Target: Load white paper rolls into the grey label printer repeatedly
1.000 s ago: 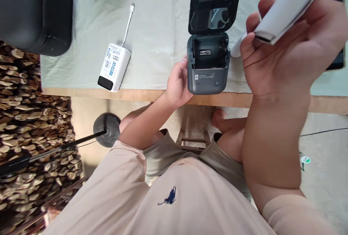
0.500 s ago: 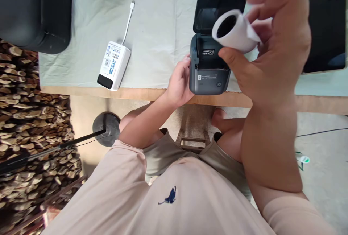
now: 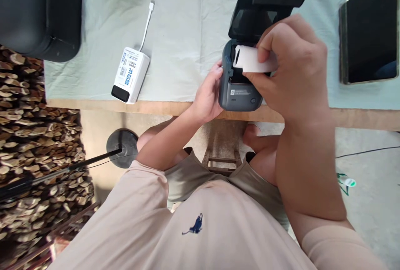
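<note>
A dark grey label printer (image 3: 240, 100) lies near the table's front edge with its lid (image 3: 265, 9) swung up and back. My left hand (image 3: 208, 95) grips the printer's left side, the thumb on its edge and the other fingers partly hidden. Between the thumb and fingers of my right hand (image 3: 290, 61) is a white paper roll (image 3: 250, 58), lying sideways over the printer's open compartment, its left end in the opening. My right hand hides the roll's right end, so I cannot tell whether it is fully seated.
A white power bank (image 3: 133, 74) with a short cable lies left on the cloth-covered table (image 3: 178, 32). A black tablet-like device (image 3: 370, 36) is at the right. A black case (image 3: 62, 16) stands back left. Below are a round stand base (image 3: 121, 147) and stacked firewood (image 3: 40, 136).
My right hand has brought the paper roll down and left into the printer's opening. The printer has shifted slightly right, its lid tilting further right. My left hand stays on it.
</note>
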Action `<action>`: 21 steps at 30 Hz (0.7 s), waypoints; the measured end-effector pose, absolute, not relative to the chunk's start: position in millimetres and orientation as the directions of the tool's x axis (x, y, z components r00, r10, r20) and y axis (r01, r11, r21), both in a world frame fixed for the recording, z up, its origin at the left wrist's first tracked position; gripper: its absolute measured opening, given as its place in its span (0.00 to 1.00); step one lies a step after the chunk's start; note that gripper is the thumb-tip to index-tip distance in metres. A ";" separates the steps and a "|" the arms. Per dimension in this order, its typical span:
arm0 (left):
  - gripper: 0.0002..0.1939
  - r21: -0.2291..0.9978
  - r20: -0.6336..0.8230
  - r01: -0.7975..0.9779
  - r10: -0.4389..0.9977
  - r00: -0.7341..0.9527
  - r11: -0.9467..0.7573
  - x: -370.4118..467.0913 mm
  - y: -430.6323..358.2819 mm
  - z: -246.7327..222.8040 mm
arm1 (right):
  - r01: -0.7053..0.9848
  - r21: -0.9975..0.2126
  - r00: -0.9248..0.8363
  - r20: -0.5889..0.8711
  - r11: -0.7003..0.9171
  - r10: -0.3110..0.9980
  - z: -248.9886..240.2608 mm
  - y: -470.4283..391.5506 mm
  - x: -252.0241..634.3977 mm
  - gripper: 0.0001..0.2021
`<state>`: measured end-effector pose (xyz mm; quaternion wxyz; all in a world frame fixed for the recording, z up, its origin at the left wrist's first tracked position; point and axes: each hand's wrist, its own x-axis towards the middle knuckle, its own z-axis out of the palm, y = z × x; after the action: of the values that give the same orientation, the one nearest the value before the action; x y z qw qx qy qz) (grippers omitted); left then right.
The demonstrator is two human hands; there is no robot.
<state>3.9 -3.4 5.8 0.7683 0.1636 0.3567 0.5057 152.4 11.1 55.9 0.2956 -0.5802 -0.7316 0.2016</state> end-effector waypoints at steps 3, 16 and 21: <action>0.13 0.606 -0.391 -0.663 0.891 0.232 0.439 3.7 -3.1 5.8 | 0.740 -0.631 -0.165 0.169 0.235 0.972 52.1 13.3 154.3 0.14; 0.15 0.662 -0.415 -0.597 0.885 0.211 0.453 5.6 -4.8 8.1 | 0.838 -0.534 -0.152 -0.026 0.115 0.988 62.9 10.6 163.6 0.13; 0.15 0.647 -0.420 -0.608 0.880 0.219 0.460 5.3 -3.2 9.5 | 0.829 -0.551 -0.101 0.024 0.097 0.995 58.9 12.9 158.6 0.09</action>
<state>5.3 -3.2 9.5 0.7608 0.1751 0.3889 0.4891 158.6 12.9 58.9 0.2013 -0.6394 -0.7129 0.2060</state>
